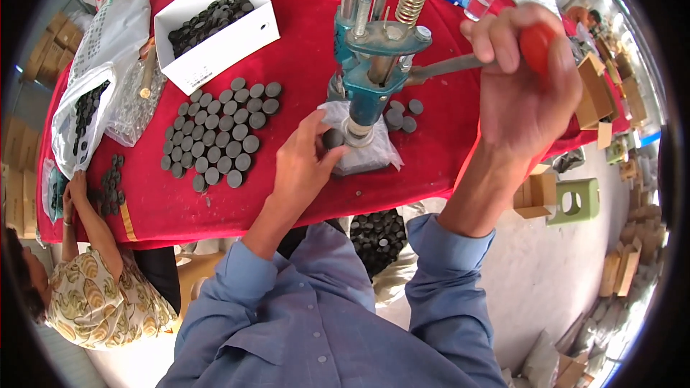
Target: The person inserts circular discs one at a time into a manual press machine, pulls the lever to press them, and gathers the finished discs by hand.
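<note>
A teal hand press with steel columns and a coil spring stands on the red-covered table. My left hand pinches a dark grey round cap between thumb and fingers, just left of the press head. Under the head lies a base wrapped in white plastic. My right hand is raised on the right, closed round the red knob of the press's metal lever. Many similar grey caps are laid out in rows left of my left hand. A few loose caps sit right of the press.
A white box of black pieces stands behind the rows. Plastic bags lie at the left, where another person's hand rests near small dark pieces. Below the table edge is a container of dark caps. A green stool stands right.
</note>
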Tool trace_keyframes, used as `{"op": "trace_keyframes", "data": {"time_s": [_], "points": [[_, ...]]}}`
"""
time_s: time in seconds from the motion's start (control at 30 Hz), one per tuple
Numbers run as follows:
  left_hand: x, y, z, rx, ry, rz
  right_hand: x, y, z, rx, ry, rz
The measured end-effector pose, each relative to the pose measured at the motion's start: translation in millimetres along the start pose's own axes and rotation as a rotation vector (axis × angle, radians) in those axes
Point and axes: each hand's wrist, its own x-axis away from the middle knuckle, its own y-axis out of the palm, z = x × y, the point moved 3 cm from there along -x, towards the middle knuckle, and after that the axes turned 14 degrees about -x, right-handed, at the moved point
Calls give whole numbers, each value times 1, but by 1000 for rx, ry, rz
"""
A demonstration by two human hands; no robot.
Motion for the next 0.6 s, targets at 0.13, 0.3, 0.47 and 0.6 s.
{"op": "trace_keyframes", "data": {"time_s": [0.13, 0.3, 0.47, 0.6], "points": [[-14, 18, 5, 4, -63, -50, -19, -3, 6, -78, 87, -98], [-13, 18, 4, -38, -34, -79, -17, -1, 9, -136, 50, -48], [-12, 16, 11, -131, 24, -52, -18, -1, 10, -164, 71, -62], [-14, 11, 12, -4, 2, -90, -17, -3, 9, -146, 60, -68]]}}
